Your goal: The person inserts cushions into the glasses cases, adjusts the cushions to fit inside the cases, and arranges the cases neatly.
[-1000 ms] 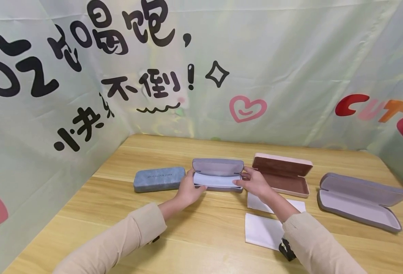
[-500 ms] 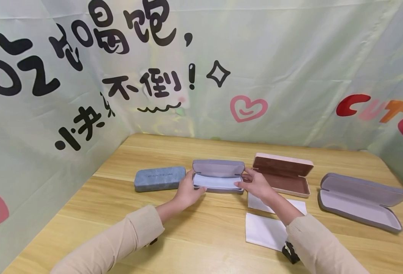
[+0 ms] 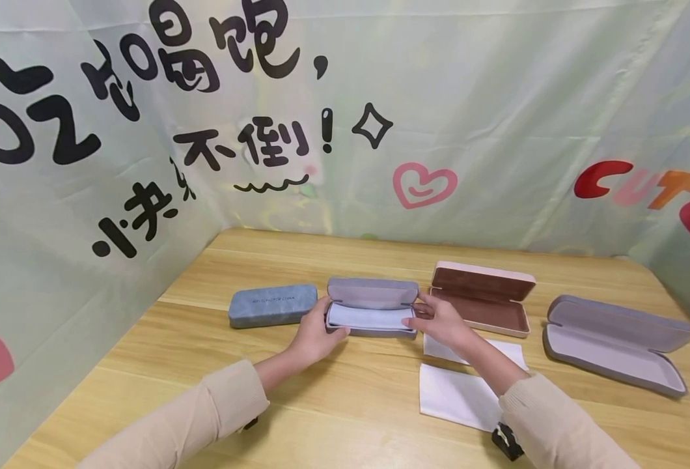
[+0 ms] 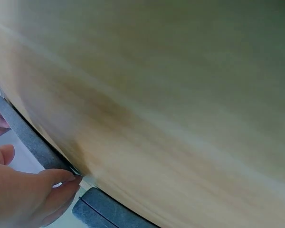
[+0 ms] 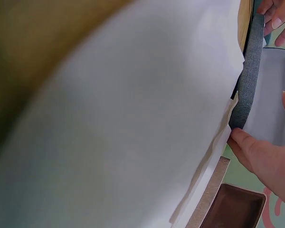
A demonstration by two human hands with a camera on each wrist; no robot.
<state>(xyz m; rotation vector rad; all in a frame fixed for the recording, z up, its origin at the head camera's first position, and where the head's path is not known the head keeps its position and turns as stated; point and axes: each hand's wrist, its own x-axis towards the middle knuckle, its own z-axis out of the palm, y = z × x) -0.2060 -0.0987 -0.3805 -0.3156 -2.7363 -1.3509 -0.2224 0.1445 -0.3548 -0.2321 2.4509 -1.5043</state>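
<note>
A grey-blue glasses case [image 3: 373, 294] stands with its lid up in the middle of the table, a folded pale blue cloth [image 3: 371, 318] lying inside. My left hand [image 3: 312, 337] grips the left end of this case, thumb at the front corner. At the other end my right hand [image 3: 444, 322] holds the case, its thumb over the cloth's right edge and its fingers at the outer side. In the right wrist view both hands are on the ends of the case [image 5: 249, 78]. The left wrist view catches the left hand's fingers [image 4: 61, 190] pinching the case's corner.
Left of the hands lies a closed blue glasses case [image 3: 271, 306]. A pink case with brown lining [image 3: 482, 283] stands open to the right, and an open grey case [image 3: 614, 348] lies farther right. White cloths [image 3: 456, 396] lie partly under the right forearm.
Both hands have drawn the open grey-blue case slightly toward me. The left forearm has shifted a little left and down. The other cases and white cloths have stayed put.
</note>
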